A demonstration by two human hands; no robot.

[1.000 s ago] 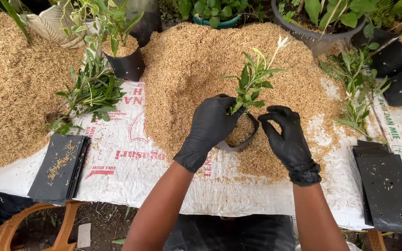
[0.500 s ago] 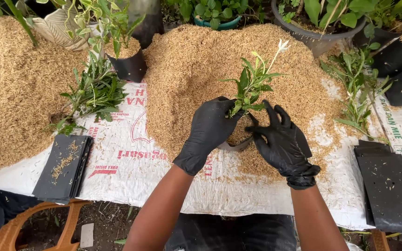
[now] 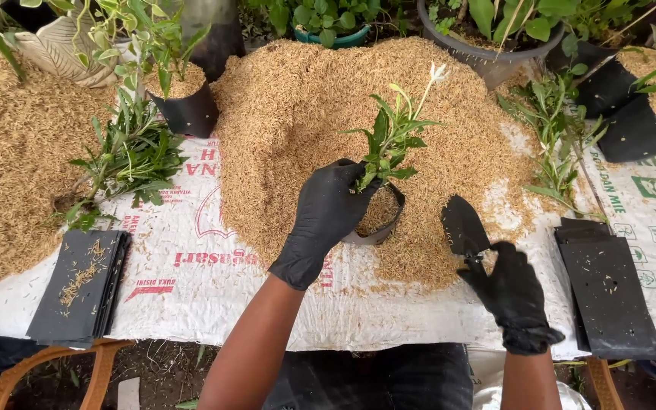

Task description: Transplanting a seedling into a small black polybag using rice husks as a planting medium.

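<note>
Seedling (image 3: 390, 140), green and leafy with a pale bud at its tip, stands upright in a small black grow bag (image 3: 377, 220) that sits on the near slope of the big heap of rice husks (image 3: 298, 114). From the head view, the left hand (image 3: 328, 209), in a black glove, is closed around the base of the stem and the bag's rim, gripping both. The bag is filled with husks almost to its top. The right hand (image 3: 512, 292), also gloved in black, is well to the right of the bag, near the front edge of the table; its fingers are clamped on the handle of a small black trowel (image 3: 462, 226), whose blade points up toward the heap and lies apart from the bag.

Another black bag (image 3: 187, 110) at upper left holds husks and a tall green plant. Loose cuttings (image 3: 127, 156) lie just below it on the white printed sack (image 3: 191, 281) that covers the table. Flat empty black bags lie in a stack at the left (image 3: 77, 285) with some husks on top, and in a second stack at the right (image 3: 609, 285). More cuttings (image 3: 556, 140) lie on the right edge of the heap.
</note>
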